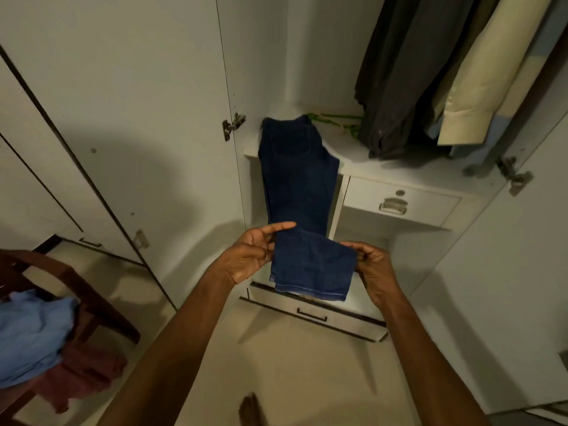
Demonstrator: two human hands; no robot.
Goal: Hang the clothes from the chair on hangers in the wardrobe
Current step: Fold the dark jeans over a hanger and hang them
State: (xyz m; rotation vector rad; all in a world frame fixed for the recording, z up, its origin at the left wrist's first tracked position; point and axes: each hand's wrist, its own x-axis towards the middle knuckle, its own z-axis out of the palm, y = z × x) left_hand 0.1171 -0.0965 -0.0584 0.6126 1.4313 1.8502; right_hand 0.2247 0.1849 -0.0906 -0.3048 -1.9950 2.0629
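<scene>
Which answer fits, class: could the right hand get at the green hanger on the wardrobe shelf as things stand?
Probably not at once: the right hand grips the jeans, and the green hanger lies behind them, partly hidden by hanging shirts.

- Dim, greyish indoor light from above and behind throws soft shadows of the arms onto the left wardrobe door (129, 124).
- Wide-angle bending at edges; near corners blur.

Both arms are stretched forward, forearms bare. The left hand (250, 253) is held palm inward, index finger extended, thumb and lower fingers pinched on the jeans (299, 192) hem edge. The right hand (373, 267) is curled round the opposite edge.
</scene>
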